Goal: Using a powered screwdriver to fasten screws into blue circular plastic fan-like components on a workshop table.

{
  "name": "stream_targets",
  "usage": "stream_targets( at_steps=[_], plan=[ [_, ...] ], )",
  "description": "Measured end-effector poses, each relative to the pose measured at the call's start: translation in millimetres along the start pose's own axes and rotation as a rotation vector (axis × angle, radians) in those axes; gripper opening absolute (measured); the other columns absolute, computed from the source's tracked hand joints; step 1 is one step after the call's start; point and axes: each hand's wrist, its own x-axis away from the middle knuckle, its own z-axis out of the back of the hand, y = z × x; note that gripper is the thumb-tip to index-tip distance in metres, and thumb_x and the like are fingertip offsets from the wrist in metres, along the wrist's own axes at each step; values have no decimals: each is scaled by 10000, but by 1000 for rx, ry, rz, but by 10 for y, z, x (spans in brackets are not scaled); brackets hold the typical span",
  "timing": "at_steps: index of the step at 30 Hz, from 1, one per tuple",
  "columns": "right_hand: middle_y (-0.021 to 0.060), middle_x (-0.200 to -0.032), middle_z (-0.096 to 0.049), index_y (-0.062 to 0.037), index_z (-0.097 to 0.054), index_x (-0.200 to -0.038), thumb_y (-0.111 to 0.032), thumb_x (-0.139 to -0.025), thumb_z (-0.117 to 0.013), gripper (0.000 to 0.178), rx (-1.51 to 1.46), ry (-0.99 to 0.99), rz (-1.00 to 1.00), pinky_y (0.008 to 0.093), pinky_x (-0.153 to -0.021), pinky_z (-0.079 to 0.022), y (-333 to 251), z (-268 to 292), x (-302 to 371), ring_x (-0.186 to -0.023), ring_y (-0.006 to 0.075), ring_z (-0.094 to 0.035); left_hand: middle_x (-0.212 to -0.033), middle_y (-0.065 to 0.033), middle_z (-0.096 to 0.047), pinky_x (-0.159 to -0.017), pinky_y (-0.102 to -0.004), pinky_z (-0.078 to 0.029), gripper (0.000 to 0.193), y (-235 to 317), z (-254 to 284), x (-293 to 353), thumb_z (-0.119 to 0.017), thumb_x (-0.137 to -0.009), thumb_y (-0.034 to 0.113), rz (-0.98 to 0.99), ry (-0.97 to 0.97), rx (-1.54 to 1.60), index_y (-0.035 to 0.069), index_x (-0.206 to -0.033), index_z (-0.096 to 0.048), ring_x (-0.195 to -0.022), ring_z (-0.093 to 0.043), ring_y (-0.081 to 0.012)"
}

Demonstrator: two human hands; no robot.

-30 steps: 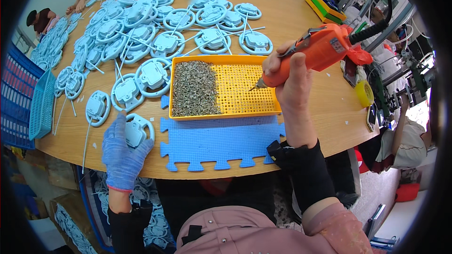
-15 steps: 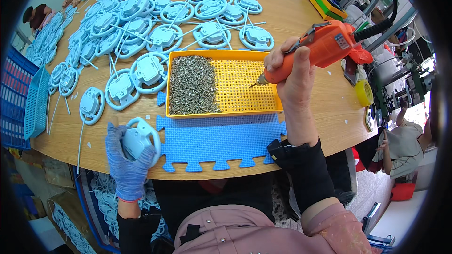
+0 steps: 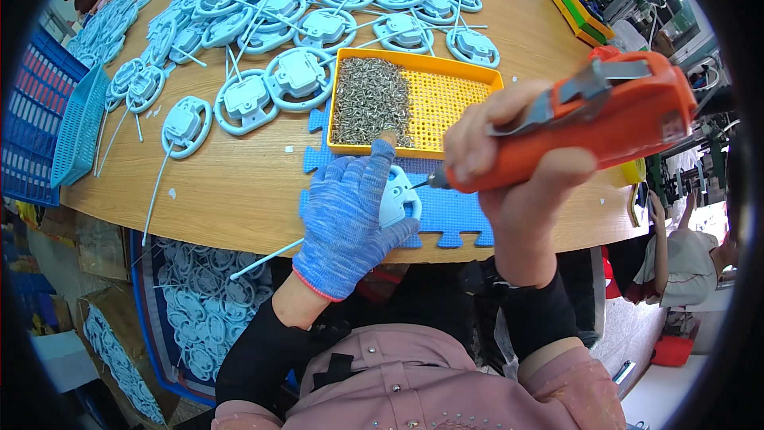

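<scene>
My left hand (image 3: 344,211), in a blue knitted glove, grips a light blue plastic steering-wheel-shaped part (image 3: 395,197) and holds it on the blue foam mat (image 3: 458,211). The glove covers much of the part; a thin light blue rod (image 3: 267,261) sticks out beside the wrist. In my bare right hand (image 3: 521,219) is an orange electric screwdriver (image 3: 613,115), its fingers wrapped round the body. The dark bit (image 3: 422,184) points left at the part; whether it touches cannot be made out. Just beyond, a yellow tray (image 3: 382,149) holds a heap of small screws (image 3: 368,103).
Many similar wheel parts (image 3: 298,76) with rods cover the table's far left. Blue baskets (image 3: 79,131) stand at the left edge. Below the table edge, a bin (image 3: 211,302) holds more parts. Yellow and green trays (image 3: 579,14) lie far right. Other people are nearby.
My left hand has carried the wheel part right, from the bare table onto the mat. My right hand has brought the screwdriver down and nearer, its bit now by the part. The view has shifted.
</scene>
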Motion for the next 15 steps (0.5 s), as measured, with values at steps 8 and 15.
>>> stream_targets(
  at_steps=[8, 15],
  plan=[
    [41, -614, -519, -38, -477, -932, -664, -765, -609, 662, 16, -64, -79, 270, -503, -438, 127, -144, 24, -539, 148, -517, -1154, -183, -556, -895, -457, -414, 823, -23, -6, 25, -813, -634, 302, -15, -14, 27, 50, -1324, -440, -1038, -512, -397],
    [37, -612, -518, -51, -461, -904, -627, -773, -637, 617, 109, -18, -24, 261, -499, -431, 119, -206, 11, -532, 138, -511, -1033, -130, -574, -917, -429, -388, 812, -31, -46, 7, -782, -670, 345, -56, -25, -18, 16, -1323, -429, -991, -546, -302]
  ],
)
